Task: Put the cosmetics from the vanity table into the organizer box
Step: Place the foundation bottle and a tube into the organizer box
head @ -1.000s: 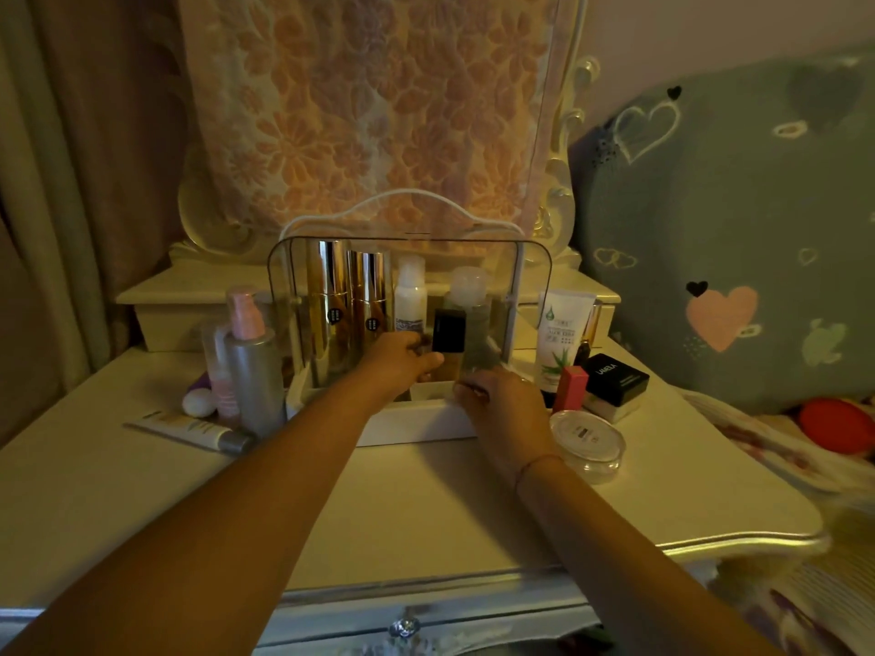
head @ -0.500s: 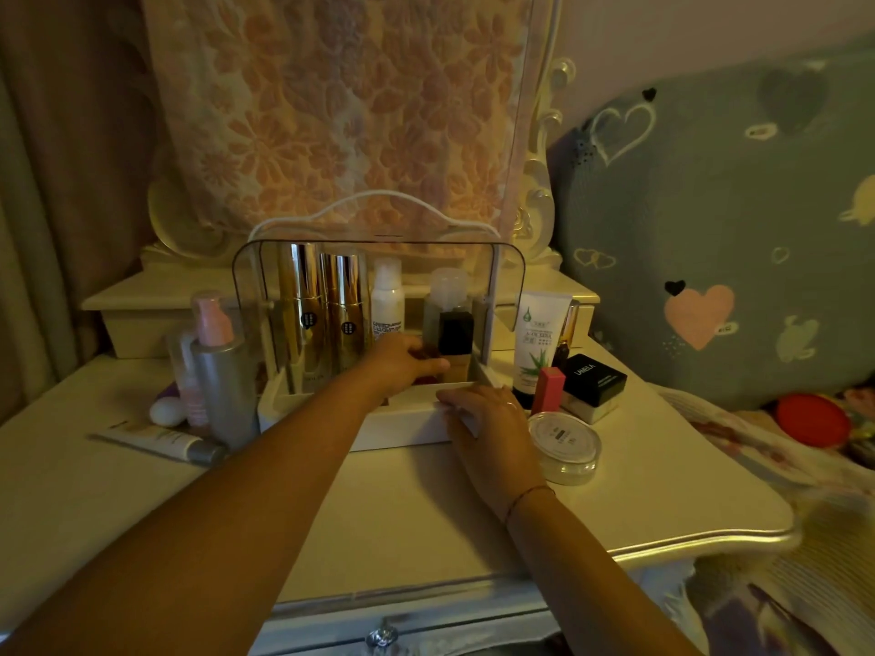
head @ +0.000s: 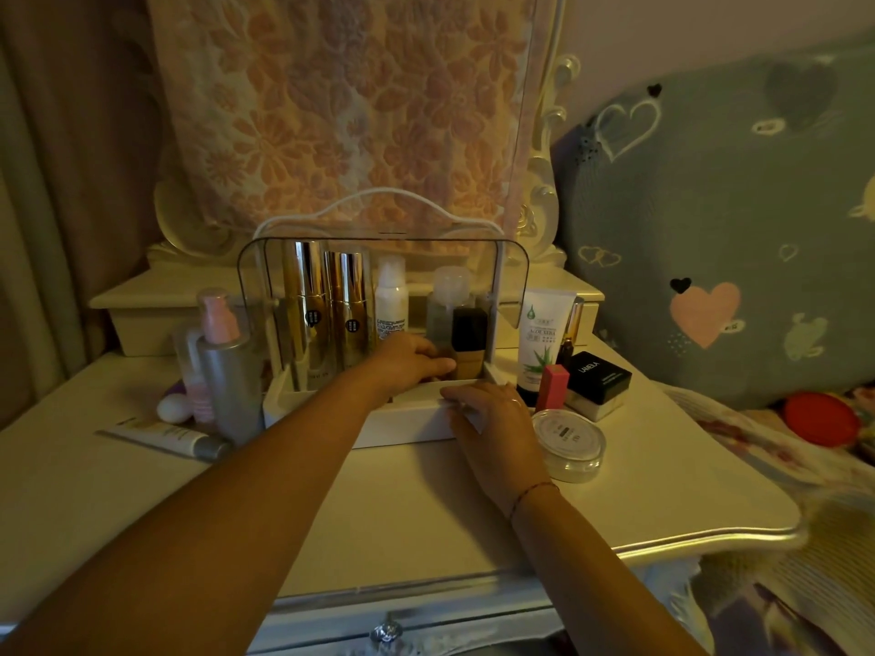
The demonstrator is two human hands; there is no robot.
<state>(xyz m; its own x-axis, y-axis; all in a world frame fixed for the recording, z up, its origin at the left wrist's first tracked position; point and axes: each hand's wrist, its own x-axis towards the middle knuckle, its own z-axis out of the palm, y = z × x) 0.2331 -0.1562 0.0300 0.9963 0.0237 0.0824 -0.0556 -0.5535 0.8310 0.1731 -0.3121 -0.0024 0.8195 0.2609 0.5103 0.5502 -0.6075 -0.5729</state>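
Note:
The white organizer box stands mid-table with its clear lid raised. Inside are two gold bottles, a white bottle and a clear bottle. My left hand reaches into the box and holds the lower part of a black-capped foundation bottle, which stands upright at the box's right end. My right hand rests with relaxed fingers on the box's front right rim.
Left of the box stand a silver pump bottle and a pink bottle, with a white egg-shaped sponge and a lying tube. On its right are an aloe tube, a red lipstick, a black jar and a round clear jar. A bed adjoins the right edge.
My left hand has lowered the black-capped bottle into the box's right end. My right hand slid from inside the box onto its front rim.

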